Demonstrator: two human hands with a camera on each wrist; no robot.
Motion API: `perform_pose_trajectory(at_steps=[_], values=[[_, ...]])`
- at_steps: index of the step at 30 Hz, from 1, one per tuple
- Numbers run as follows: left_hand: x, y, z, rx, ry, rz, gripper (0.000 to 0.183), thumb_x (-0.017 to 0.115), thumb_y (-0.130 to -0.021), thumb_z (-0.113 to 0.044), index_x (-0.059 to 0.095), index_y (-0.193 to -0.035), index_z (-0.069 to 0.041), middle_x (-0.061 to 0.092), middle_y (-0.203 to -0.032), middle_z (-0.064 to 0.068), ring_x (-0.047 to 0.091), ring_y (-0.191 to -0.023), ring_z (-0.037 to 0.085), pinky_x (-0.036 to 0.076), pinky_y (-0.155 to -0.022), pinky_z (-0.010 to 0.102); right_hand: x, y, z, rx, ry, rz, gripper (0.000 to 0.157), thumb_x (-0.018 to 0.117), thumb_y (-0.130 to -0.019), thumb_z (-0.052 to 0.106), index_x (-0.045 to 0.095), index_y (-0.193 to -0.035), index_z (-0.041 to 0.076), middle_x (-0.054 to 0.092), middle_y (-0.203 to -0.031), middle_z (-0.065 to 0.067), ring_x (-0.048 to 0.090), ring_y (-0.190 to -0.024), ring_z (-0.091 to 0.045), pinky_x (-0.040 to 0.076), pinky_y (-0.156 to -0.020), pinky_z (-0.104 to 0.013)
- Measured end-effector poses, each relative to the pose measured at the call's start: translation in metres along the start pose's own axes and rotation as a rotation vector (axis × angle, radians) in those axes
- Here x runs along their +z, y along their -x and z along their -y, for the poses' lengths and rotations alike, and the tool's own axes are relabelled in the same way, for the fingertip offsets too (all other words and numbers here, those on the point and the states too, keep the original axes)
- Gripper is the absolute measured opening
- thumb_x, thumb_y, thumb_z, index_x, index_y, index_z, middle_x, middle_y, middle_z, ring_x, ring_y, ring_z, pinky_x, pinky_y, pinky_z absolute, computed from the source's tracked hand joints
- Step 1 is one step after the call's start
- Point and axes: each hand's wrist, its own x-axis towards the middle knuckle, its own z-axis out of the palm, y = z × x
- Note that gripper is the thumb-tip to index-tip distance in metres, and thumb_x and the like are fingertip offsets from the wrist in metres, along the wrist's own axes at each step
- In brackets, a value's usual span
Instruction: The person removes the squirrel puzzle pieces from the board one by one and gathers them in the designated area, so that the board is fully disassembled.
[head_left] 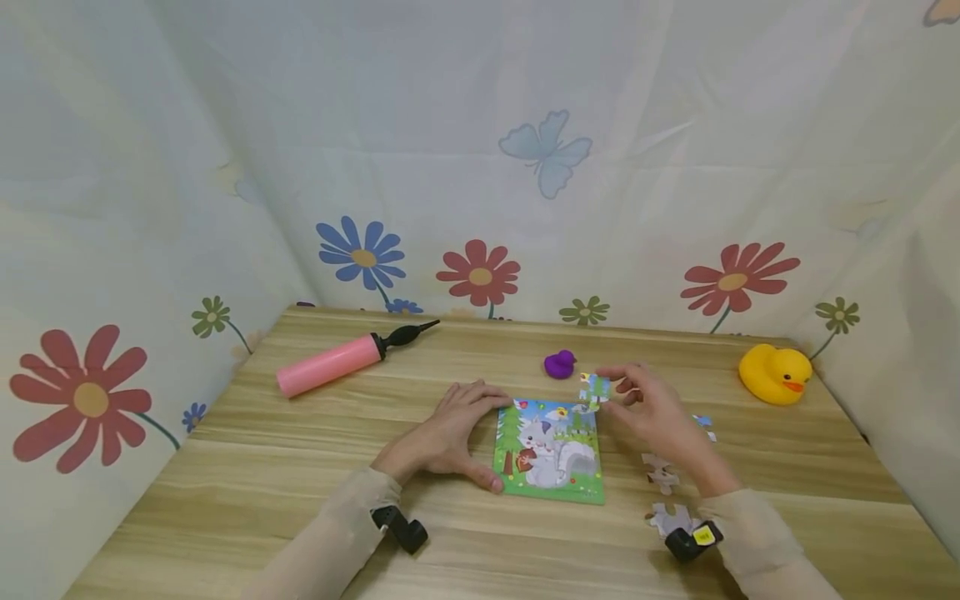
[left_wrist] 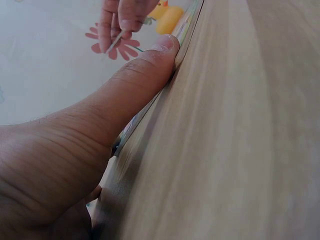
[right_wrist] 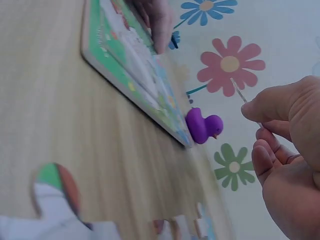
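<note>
In the head view a square jigsaw board (head_left: pixel 551 467) with a squirrel picture lies flat on the table. My left hand (head_left: pixel 453 429) rests along its left side, thumb straight at the lower left and a finger at the top left corner. Above the board's upper right corner my right hand (head_left: pixel 648 408) pinches a puzzle piece (head_left: pixel 597 387) with blue and green print. The right wrist view shows that puzzle piece (right_wrist: pixel 240 93) edge-on between thumb and fingers. Loose puzzle pieces (head_left: pixel 670 518) lie right of the board, partly hidden by the right arm.
A purple toy duck (head_left: pixel 559 364) sits behind the board. At the back left lies a pink hand pump (head_left: pixel 330 367) with a black nozzle. A yellow rubber duck (head_left: pixel 775 375) stands at the far right. A flowered curtain (head_left: pixel 420 125) hangs behind the table.
</note>
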Motion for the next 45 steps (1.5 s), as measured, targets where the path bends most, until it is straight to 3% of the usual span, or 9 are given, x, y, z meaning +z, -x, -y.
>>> perform_pose_trajectory(at_steps=[11,18,33,40,45], values=[[-0.002,0.0,-0.005,-0.009,-0.004,0.008,0.12,0.101,-0.073,-0.063,0.045,-0.17,-0.017,0.039,-0.174,0.004,0.019,-0.17,0.041,0.001,-0.139,0.065,-0.032,0.005,-0.002,0.069,0.03,-0.009,0.046,0.074,-0.108,0.011,0.062,-0.152,0.011,0.056,-0.142,-0.014,0.055,-0.117,-0.029,0.051,-0.092,-0.016],[-0.001,0.0,-0.002,-0.003,-0.001,0.007,0.12,0.1,-0.074,-0.063,0.045,-0.17,-0.017,0.039,-0.174,0.004,0.02,-0.17,0.041,0.001,-0.139,0.065,-0.041,0.009,-0.009,0.101,0.032,0.005,0.047,0.075,-0.107,0.011,0.062,-0.153,0.008,0.055,-0.143,-0.016,0.052,-0.119,-0.03,0.048,-0.092,-0.011],[-0.001,0.0,-0.002,0.006,-0.003,0.003,0.121,0.1,-0.073,-0.064,0.045,-0.17,-0.017,0.039,-0.174,0.004,0.019,-0.17,0.041,0.001,-0.139,0.066,-0.03,0.013,-0.029,0.033,0.041,0.06,0.042,0.079,-0.104,0.008,0.068,-0.145,0.007,0.064,-0.136,-0.014,0.057,-0.115,-0.029,0.056,-0.094,-0.024],[-0.001,0.001,-0.003,-0.009,0.006,0.009,0.12,0.099,-0.074,-0.066,0.045,-0.17,-0.019,0.038,-0.174,0.003,0.02,-0.17,0.038,0.001,-0.139,0.063,-0.021,0.014,-0.034,0.057,0.061,0.105,0.041,0.081,-0.102,0.009,0.07,-0.141,0.009,0.064,-0.135,-0.013,0.06,-0.115,-0.031,0.057,-0.093,-0.034],[-0.001,0.001,-0.003,-0.01,0.002,0.009,0.12,0.099,-0.074,-0.066,0.045,-0.17,-0.019,0.038,-0.174,0.003,0.02,-0.17,0.039,0.001,-0.139,0.063,-0.017,0.014,-0.038,0.039,0.066,0.121,0.039,0.082,-0.101,0.005,0.072,-0.138,0.007,0.064,-0.13,-0.012,0.057,-0.108,-0.027,0.057,-0.089,-0.033]])
